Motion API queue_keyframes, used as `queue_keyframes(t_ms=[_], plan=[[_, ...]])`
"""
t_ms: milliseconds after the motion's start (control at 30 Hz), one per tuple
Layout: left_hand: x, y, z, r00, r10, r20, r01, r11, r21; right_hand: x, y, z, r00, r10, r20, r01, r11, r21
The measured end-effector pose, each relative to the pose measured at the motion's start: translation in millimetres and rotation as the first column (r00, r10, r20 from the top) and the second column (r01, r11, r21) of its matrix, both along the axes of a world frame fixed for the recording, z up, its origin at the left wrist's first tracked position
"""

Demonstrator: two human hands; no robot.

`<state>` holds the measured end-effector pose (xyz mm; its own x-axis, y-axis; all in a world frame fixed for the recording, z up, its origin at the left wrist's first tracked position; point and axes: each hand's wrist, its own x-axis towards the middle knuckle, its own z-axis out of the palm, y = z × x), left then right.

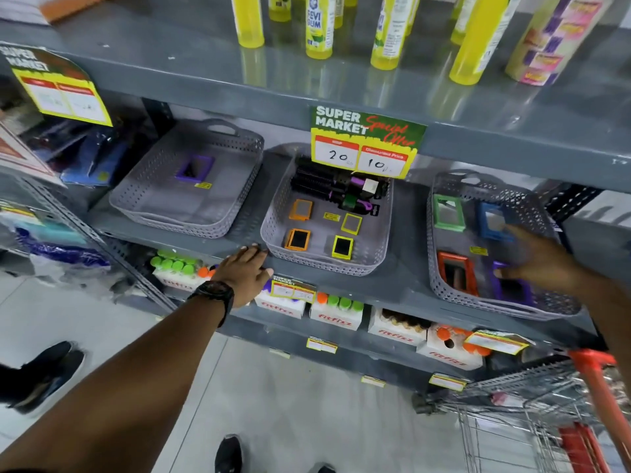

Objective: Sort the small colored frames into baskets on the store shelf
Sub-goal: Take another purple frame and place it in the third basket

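left hand (246,272) is stretched out flat, palm down, resting on the front edge of the grey metal store shelf (392,288), fingers loose and spread, holding nothing, fingertips just beside the corner of the middle grey perforated plastic basket (273,233). there's a black wristwatch (214,292) on that arm.

right hand (543,259) is reaching into the right grey perforated basket (431,268), blurry, fingers splayed out over the small purple rectangular frame (512,285). thumb looks like it's touching the frame's edge but honestly can't tell if it's actually gripping it.

same basket also has a small green frame (449,213), a blue frame (493,222) and a red-orange frame (456,272). middle basket has two orange frames (299,224) and two yellow-green frames (346,235), plus a pile of black hair rollers (327,186) at the back. left grey basket (136,199) holds one lone purple frame (195,168).

a green and yellow supermarket price tag (367,141) hangs off the shelf above and covers part of the middle basket's back. yellow bottles (319,27) stand on that upper shelf. boxes of coloured-cap bottles (336,312) sit on the shelf below, and a red-handled wire shopping cart (546,421) is down at the right.
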<state>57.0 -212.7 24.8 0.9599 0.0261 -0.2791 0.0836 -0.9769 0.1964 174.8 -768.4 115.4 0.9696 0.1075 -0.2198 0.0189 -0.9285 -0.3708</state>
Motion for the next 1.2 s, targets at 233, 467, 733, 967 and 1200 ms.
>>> queue_keyframes(t_ms=[233, 467, 733, 967, 1200], plan=[[-4.7, 15.5, 1.4, 0.997, -0.004, 0.071, 0.005, 1.000, -0.015, -14.6, 159.0, 27.0, 0.958, 0.079, 0.277, -0.152, 0.955, 0.255], [-17.4, 83.2, 1.6, 0.959, -0.004, 0.282, 0.020, 0.998, -0.054, 2.7, 341.2, 14.4, 0.900, 0.328, 0.287, -0.407, 0.868, 0.285], [-24.1, 175.1, -12.7, 0.937, 0.080, 0.339, -0.075, 0.997, -0.026, 37.5, 525.7, 4.9, 0.838, 0.432, 0.333, -0.525, 0.805, 0.277], [-22.3, 225.5, -24.9, 0.945, 0.039, 0.324, -0.047, 0.999, 0.017, 97.7, 643.2, -20.9, 0.783, 0.582, 0.220, -0.606, 0.793, 0.059], [-25.7, 224.3, -43.8, 0.906, 0.017, 0.422, -0.030, 0.999, 0.024, 149.3, 696.4, -44.4, 0.759, 0.631, 0.160, -0.649, 0.754, 0.101]])
